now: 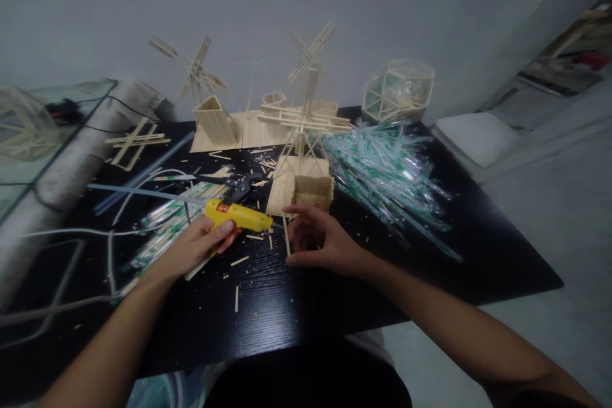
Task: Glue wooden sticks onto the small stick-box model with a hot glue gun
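Observation:
My left hand [213, 239] is wrapped round a yellow hot glue gun [243, 215], a pale blue glue stick [143, 191] trailing from its back. The gun's nozzle points right, close to a thin wooden stick [287, 236]. That stick is pinched near its two ends between thumb and fingers of my right hand [318, 239]. Just beyond the right hand stands a windmill model [302, 134] made of sticks, with a square stick-walled box [313, 191] on the near part of its base. Whether nozzle and stick touch, I cannot tell.
Two more windmill models [215, 121] stand at the back by the wall. Wrapped sticks [392, 172] lie heaped on the right, others on the left near a white cable [111, 255]. Dark pliers [246, 188] and stick offcuts [240, 261] lie on the black table [335, 306].

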Demonstrator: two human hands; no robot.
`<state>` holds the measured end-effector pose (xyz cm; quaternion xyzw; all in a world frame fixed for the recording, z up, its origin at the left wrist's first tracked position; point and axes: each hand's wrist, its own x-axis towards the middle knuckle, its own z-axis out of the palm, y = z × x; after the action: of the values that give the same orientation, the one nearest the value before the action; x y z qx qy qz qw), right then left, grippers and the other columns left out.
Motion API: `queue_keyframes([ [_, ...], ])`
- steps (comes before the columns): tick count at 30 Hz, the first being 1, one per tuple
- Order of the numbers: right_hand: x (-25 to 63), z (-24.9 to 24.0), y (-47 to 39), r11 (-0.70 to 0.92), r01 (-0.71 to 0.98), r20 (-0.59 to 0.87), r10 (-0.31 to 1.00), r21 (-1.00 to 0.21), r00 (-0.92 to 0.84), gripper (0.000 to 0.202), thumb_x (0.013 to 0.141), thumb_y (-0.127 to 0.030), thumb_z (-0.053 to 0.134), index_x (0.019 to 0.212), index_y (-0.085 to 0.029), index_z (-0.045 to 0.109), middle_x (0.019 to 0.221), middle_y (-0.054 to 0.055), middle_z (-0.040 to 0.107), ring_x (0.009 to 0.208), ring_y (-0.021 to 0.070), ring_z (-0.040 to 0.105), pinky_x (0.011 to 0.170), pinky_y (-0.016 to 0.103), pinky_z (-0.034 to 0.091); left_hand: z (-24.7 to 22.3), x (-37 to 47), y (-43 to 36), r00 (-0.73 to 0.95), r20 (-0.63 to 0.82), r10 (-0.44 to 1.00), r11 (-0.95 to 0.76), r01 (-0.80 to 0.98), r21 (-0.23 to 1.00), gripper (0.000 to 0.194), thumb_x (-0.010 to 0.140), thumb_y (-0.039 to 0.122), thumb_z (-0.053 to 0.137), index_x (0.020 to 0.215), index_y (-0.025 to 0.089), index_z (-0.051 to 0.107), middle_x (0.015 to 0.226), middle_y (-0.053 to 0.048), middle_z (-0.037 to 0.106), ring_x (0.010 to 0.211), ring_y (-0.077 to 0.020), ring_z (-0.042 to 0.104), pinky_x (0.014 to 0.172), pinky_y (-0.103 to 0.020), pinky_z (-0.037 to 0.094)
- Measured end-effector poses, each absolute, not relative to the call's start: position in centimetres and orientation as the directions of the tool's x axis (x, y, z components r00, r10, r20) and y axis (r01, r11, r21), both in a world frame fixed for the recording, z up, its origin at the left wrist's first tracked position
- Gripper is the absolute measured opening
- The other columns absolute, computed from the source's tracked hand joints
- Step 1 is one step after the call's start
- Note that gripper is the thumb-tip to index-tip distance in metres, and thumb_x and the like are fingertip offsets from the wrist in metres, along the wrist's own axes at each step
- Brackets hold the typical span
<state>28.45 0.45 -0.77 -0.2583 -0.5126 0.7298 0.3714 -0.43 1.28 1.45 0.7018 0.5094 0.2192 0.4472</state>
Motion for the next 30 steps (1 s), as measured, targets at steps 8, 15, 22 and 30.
queue_keyframes([
  [8, 28.5, -0.6, 0.4, -0.193, -0.266, 0.005, 0.801, -0.945, -0.599, 0.077, 0.064, -0.016, 0.092, 0.131, -0.025, 0.056, 0.094, -0.003, 0.065, 0.073, 0.009, 0.063, 0.067, 0.024, 0.053, 1.7, -0.2, 1.4, 0.352, -0.156, 0.923, -0.056, 0.525, 0.849, 0.063, 0.09, 0.068, 0.047, 0.056, 0.017, 0.06, 0.054, -0.004, 0.059, 0.052, -0.0148, 0.05, 0.053, -0.025, 0.038],
  [15, 28.6, -0.4, 0.4, -0.18, -0.265, 0.016, 0.799, -0.947, -0.601, 0.078, 0.064, -0.015, 0.091, 0.132, -0.026, 0.055, 0.095, -0.003, 0.064, 0.072, 0.0089, 0.062, 0.066, 0.024, 0.053, 2.0, 0.0, 1.4, 0.289, -0.164, 0.943, -0.017, 0.536, 0.844, 0.061, 0.092, 0.063, 0.047, 0.054, 0.016, 0.059, 0.051, -0.004, 0.056, 0.047, -0.0123, 0.045, 0.047, -0.024, 0.035],
  [22, 29.3, 0.4, 1.0, -0.082, -0.329, 0.089, 0.876, -0.941, -0.475, 0.077, 0.065, -0.014, 0.091, 0.131, -0.03, 0.054, 0.09, -0.005, 0.062, 0.071, 0.0093, 0.06, 0.065, 0.023, 0.052, 1.2, -0.7, 1.7, -0.017, -0.165, 0.986, 0.155, 0.45, 0.879, 0.04, 0.082, 0.056, 0.072, 0.079, 0.017, 0.061, 0.055, 0.005, 0.055, 0.043, -0.0098, 0.047, 0.04, -0.022, 0.034],
  [30, 29.2, 0.9, 0.8, 0.019, -0.274, 0.108, 0.944, -0.961, -0.312, 0.076, 0.067, -0.024, 0.092, 0.131, -0.033, 0.05, 0.088, -0.004, 0.06, 0.067, 0.0111, 0.056, 0.061, 0.026, 0.049, 1.6, -1.1, 1.7, -0.159, 0.263, 0.952, -0.044, 0.776, 0.629, 0.029, 0.088, 0.041, 0.068, 0.076, 0.015, 0.069, 0.062, 0.007, 0.061, 0.061, -0.0103, 0.052, 0.052, -0.024, 0.026],
])
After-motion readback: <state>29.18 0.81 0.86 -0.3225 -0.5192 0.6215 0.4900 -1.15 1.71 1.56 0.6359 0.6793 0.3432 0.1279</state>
